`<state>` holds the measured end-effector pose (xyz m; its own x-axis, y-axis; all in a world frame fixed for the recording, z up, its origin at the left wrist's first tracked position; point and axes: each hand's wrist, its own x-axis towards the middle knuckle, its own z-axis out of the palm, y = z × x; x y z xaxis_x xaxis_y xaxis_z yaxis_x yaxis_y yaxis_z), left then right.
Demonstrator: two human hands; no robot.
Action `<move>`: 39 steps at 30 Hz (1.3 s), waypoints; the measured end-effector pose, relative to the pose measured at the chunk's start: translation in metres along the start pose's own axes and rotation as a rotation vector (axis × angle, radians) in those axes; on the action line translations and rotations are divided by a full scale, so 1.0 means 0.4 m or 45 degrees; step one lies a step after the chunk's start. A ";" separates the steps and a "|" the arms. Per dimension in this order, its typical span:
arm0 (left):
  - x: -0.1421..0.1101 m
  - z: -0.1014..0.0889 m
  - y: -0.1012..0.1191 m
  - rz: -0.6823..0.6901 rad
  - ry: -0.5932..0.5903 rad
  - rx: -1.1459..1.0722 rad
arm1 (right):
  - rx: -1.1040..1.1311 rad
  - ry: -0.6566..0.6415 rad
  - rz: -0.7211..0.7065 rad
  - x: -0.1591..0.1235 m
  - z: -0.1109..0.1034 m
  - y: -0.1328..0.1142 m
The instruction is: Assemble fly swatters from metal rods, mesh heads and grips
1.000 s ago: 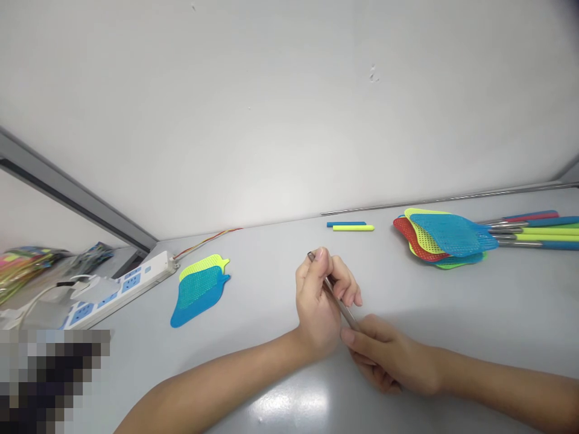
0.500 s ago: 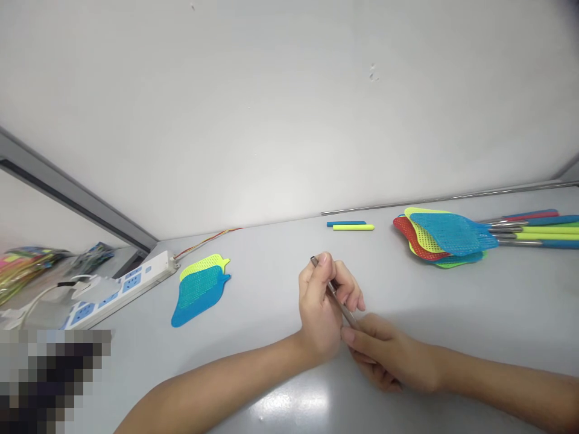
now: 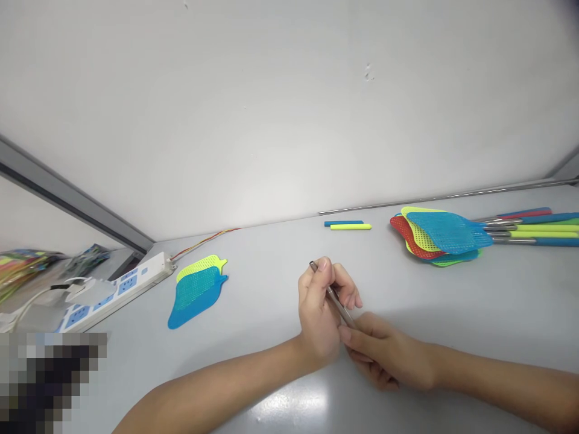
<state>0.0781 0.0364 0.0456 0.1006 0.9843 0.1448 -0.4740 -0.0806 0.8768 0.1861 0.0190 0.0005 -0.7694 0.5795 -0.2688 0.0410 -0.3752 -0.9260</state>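
A slim metal telescopic rod (image 3: 340,306) slants between my two hands over the front middle of the table. My left hand (image 3: 319,310) is closed on its upper part, with the thumb pressed near the dark tip. Lower down, the fingers of my right hand (image 3: 389,349) wrap round the rod and hide its lower end. Beyond the hands lie a blue handle sleeve (image 3: 337,223) and a yellow handle sleeve (image 3: 350,227). To the left, a blue fly swatter head (image 3: 196,298) overlaps a yellow fly swatter head (image 3: 199,265).
Several assembled fly swatters (image 3: 446,232) are piled at the right, their handles pointing right. A long thin metal rod (image 3: 420,200) runs along the wall. At the left stands a white power strip (image 3: 154,271) with plugs and cables, near bagged colourful items (image 3: 22,265).
The camera view has shifted slightly. Both hands keep nearly the same grip on the metal rod, and the things on the table lie as before.
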 end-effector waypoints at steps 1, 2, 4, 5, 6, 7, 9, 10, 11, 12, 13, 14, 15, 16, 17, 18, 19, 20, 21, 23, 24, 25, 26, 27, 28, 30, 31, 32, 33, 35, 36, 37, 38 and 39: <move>-0.001 0.000 0.000 0.002 0.000 0.004 | 0.007 0.002 0.006 0.000 0.000 0.000; -0.001 0.000 -0.001 0.004 0.000 0.008 | 0.013 0.002 0.015 0.000 0.001 0.000; -0.002 -0.001 -0.001 0.007 0.003 0.021 | 0.018 0.003 0.022 0.001 0.001 0.000; -0.003 -0.001 -0.001 0.009 0.004 0.030 | 0.015 0.001 0.021 0.001 0.001 0.000; -0.004 -0.001 -0.002 0.012 0.005 0.039 | 0.010 -0.002 0.016 0.001 0.001 0.000; -0.004 -0.002 -0.002 0.013 0.005 0.043 | 0.006 -0.003 0.009 0.001 0.001 0.000; -0.007 -0.002 -0.003 0.012 0.001 0.041 | 0.004 -0.008 -0.002 0.001 0.001 -0.001; -0.008 -0.003 -0.004 0.010 -0.001 0.037 | 0.000 -0.009 -0.004 0.001 0.001 -0.001; -0.010 -0.003 -0.004 0.009 -0.001 0.034 | -0.001 -0.010 -0.002 0.001 0.001 -0.003; -0.012 -0.003 -0.005 0.006 0.001 0.035 | -0.003 -0.010 0.001 0.001 0.002 -0.004; -0.014 -0.003 -0.006 0.003 0.006 0.038 | -0.011 -0.011 0.005 0.001 0.002 -0.005; -0.015 -0.003 -0.006 0.000 0.010 0.042 | -0.019 -0.012 0.011 0.001 0.002 -0.006; -0.017 -0.003 -0.007 -0.005 0.012 0.045 | -0.025 -0.007 0.016 0.001 0.001 -0.007; -0.018 -0.003 -0.007 -0.009 0.012 0.047 | -0.029 -0.003 0.024 0.000 0.001 -0.008; -0.019 -0.003 -0.008 -0.012 0.010 0.049 | -0.033 0.001 0.034 0.000 0.001 -0.008; -0.019 -0.004 -0.008 -0.013 0.010 0.049 | -0.035 0.006 0.045 0.000 0.000 -0.008; -0.020 -0.005 -0.009 -0.012 0.009 0.049 | -0.035 0.006 0.055 -0.001 0.000 -0.008; -0.020 -0.005 -0.010 -0.011 0.010 0.050 | -0.034 0.007 0.061 -0.001 -0.001 -0.007; -0.021 -0.006 -0.010 -0.010 0.012 0.050 | -0.032 0.003 0.064 -0.002 -0.001 -0.007; -0.021 -0.006 -0.012 -0.015 0.018 0.043 | -0.035 -0.002 0.056 -0.003 -0.001 -0.007; -0.022 -0.007 -0.013 -0.018 0.021 0.038 | -0.037 -0.004 0.052 -0.003 -0.002 -0.006; -0.022 -0.007 -0.014 -0.022 0.022 0.032 | -0.040 -0.004 0.048 -0.003 -0.002 -0.006; -0.022 -0.007 -0.014 -0.026 0.025 0.024 | -0.042 -0.007 0.041 -0.003 -0.002 -0.006; -0.021 -0.006 -0.015 -0.029 0.027 0.017 | -0.043 -0.010 0.037 -0.002 -0.002 -0.005; -0.020 -0.006 -0.016 -0.033 0.031 0.011 | -0.036 -0.011 0.036 -0.002 -0.002 -0.004; -0.016 -0.006 -0.017 -0.049 0.037 -0.007 | -0.002 -0.001 0.048 0.001 -0.002 -0.003; -0.013 -0.006 -0.017 -0.065 0.038 -0.029 | 0.027 0.012 0.061 0.002 -0.002 -0.002; -0.010 -0.006 -0.017 -0.089 0.039 -0.074 | 0.058 0.023 0.073 0.004 -0.002 -0.002; -0.007 -0.006 -0.016 -0.119 0.041 -0.142 | 0.091 0.031 0.079 0.006 -0.001 -0.002; 0.000 -0.005 -0.012 -0.193 0.049 -0.309 | 0.147 0.030 0.073 0.011 -0.002 -0.002; 0.004 -0.005 -0.009 -0.237 0.055 -0.382 | 0.164 0.028 0.065 0.013 -0.002 -0.002; 0.007 -0.004 -0.006 -0.283 0.060 -0.432 | 0.175 0.031 0.057 0.015 -0.003 -0.002; 0.010 -0.003 -0.002 -0.328 0.068 -0.458 | 0.186 0.034 0.054 0.017 -0.003 -0.002; 0.014 -0.001 0.003 -0.373 0.077 -0.463 | 0.199 0.041 0.054 0.018 -0.004 -0.002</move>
<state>0.0777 0.0418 0.0471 0.2301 0.9656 -0.1215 -0.7098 0.2519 0.6578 0.1815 0.0245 -0.0012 -0.7480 0.5827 -0.3178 -0.0283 -0.5063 -0.8619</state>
